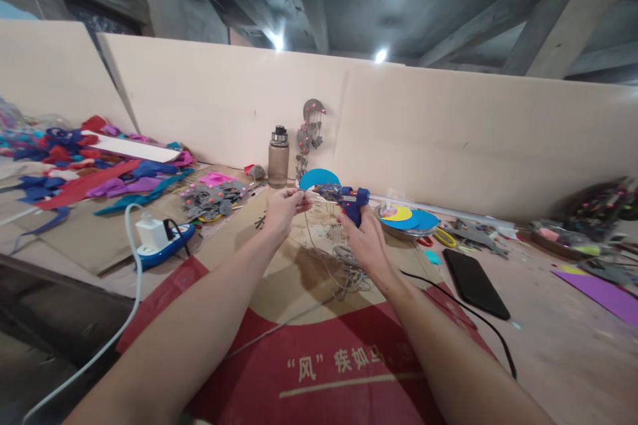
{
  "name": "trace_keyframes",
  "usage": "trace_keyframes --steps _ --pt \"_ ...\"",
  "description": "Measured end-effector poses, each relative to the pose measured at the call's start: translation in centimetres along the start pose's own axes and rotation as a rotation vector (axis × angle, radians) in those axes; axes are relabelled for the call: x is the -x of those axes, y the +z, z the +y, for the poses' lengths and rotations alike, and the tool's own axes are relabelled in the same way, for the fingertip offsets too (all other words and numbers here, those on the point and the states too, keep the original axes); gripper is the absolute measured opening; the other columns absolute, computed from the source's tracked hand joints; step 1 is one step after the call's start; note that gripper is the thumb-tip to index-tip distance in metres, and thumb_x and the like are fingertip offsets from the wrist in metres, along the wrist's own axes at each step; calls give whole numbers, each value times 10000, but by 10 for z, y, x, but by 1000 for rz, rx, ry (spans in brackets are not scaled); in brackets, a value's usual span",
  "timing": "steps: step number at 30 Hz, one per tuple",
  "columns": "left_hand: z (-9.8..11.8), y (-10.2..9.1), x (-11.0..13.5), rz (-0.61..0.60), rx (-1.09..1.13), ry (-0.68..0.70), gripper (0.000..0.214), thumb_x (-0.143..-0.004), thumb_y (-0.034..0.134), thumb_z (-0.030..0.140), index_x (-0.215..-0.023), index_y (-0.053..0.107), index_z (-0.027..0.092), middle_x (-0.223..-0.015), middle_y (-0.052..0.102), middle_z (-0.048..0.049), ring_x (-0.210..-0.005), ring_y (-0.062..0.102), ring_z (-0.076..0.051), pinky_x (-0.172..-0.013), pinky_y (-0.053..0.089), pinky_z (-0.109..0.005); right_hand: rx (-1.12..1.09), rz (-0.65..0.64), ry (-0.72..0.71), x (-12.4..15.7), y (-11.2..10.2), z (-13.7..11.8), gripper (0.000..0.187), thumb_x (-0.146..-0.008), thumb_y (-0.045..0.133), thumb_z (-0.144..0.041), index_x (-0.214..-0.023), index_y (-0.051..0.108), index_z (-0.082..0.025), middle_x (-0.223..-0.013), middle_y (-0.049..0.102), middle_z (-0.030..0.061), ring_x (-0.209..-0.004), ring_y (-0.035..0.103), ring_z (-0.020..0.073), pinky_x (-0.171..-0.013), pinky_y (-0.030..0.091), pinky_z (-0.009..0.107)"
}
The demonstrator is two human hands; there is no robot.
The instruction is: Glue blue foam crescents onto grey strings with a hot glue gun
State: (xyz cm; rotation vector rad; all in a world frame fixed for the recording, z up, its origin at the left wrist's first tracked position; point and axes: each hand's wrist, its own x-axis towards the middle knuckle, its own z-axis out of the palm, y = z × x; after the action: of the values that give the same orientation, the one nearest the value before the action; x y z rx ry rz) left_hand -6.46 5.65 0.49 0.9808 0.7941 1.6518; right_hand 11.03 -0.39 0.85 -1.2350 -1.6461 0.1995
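Note:
My left hand [285,211] is closed in a pinch at the lower left edge of a blue disc [319,178]. A thin grey cord [310,234] runs down from near these fingertips to a loose heap of cord [351,270]. Wrapped round the handle of a blue glue gun [353,203], my right hand [366,239] holds it level, nozzle to the left. The nozzle end is close to my left fingertips and in front of the disc's lower part. Whether it touches the disc, I cannot tell.
Cardboard [279,265] lies under my hands. A bottle [278,158] stands behind, near a hanging grey felt string [310,129]. At right are a bowl of discs [411,219] and a phone [476,284]; at left, a power strip [167,246] and felt scraps [117,179].

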Motion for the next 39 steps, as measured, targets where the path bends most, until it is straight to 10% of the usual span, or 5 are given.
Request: trace_keyframes --steps 39 --pt "0 6 7 -70 -40 14 107 -739 669 200 -731 641 97 -728 688 -71 -615 644 -115 -697 546 -289 32 -29 -41 0 0 0 420 -857 486 -328 -1229 544 -142 -1123 674 150 -997 630 275 -916 457 410"
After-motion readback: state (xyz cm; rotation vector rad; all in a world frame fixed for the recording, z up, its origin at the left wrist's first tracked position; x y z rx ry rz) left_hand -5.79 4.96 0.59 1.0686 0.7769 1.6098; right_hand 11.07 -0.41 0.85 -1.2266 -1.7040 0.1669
